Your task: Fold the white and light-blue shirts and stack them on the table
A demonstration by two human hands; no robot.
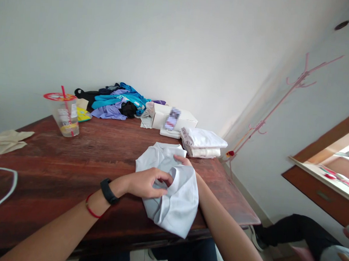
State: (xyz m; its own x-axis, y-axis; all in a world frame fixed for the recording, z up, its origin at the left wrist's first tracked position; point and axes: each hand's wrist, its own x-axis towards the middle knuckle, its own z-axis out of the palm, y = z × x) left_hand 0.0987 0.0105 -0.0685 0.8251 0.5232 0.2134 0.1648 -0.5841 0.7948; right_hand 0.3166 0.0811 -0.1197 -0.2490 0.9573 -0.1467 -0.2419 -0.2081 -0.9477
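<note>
A crumpled white shirt (179, 201) lies at the front edge of the dark wooden table, and one part of it hangs over the edge. My left hand (149, 182), with a black band and a red string on the wrist, is curled at an opening in the cloth, its fingertips tucked behind a fold. On the far side of the fabric, my right hand (184, 160) grips the shirt. Its thumb shows, while cloth covers most of its fingers. Just beyond the right hand sits a stack of folded white cloth (203, 142).
At the back are a heap of clothes (120, 101), a white box (175, 116) and a yellow packet (83, 115). A plastic cup with a straw (65, 116), napkins (10, 141) and a white hanger (13, 183) are left. A pink coat rack (278, 101) and a person's leg (289, 230) are right.
</note>
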